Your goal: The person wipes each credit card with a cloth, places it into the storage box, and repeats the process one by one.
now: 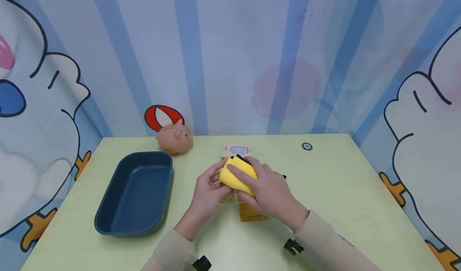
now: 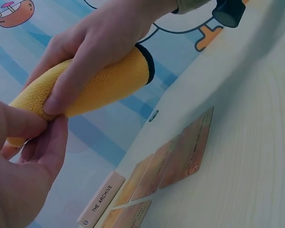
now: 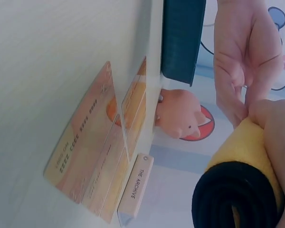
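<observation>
Both hands are busy with one yellow cloth [image 1: 237,177], held up in the air over the middle of the surface [image 1: 342,191]. The cloth is rolled into a thick tube; the right wrist view shows its end coiled, with a black edge.

The left hand [image 1: 209,189] pinches the left end of the roll between thumb and fingers. The right hand [image 1: 271,187] grips the roll from above, its fingers bent over the yellow side and its thumb on the side nearer the person. The two hands are close together, fingertips nearly meeting in the left wrist view.

Below the hands, flat on the surface, lie several gold-orange cards [image 1: 253,213] set side by side, partly covered by the hands in the head view. Just beyond them is a pale pink box [image 1: 230,149] marked "THE ARCHIVE". A blue tray [image 1: 133,199] stands well to the left of the hands, with a pink piggy bank [image 1: 173,138] near its far right corner. A small round disc [image 1: 307,146] lies toward the back, right of the box.
</observation>
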The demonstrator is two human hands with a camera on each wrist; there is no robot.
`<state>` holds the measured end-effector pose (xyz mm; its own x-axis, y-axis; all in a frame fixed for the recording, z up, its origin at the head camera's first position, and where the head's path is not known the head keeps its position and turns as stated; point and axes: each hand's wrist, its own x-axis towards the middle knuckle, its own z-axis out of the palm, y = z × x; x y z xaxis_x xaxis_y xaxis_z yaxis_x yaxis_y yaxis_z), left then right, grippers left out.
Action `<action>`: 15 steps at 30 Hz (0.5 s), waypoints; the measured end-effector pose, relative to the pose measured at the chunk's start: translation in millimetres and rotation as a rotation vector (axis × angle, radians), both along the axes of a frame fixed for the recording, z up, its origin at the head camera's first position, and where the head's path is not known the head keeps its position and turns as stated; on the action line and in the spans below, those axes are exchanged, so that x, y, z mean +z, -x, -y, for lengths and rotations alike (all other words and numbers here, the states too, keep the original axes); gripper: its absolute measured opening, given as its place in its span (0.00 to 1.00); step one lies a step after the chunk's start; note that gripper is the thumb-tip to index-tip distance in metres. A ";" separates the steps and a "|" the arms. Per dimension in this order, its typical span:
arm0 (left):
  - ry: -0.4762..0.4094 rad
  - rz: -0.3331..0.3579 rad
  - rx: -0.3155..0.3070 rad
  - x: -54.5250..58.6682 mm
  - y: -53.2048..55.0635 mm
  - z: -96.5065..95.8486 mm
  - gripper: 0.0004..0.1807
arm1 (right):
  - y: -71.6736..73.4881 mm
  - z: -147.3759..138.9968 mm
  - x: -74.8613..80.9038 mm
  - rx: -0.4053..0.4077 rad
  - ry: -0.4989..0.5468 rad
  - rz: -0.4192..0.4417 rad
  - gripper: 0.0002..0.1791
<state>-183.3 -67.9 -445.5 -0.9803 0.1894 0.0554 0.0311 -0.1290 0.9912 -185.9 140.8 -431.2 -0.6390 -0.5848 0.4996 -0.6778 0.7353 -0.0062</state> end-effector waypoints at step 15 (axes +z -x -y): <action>-0.094 0.026 0.005 9.1 -1.8 8.6 0.36 | 4.5 -22.2 2.7 0.002 0.032 -0.017 0.38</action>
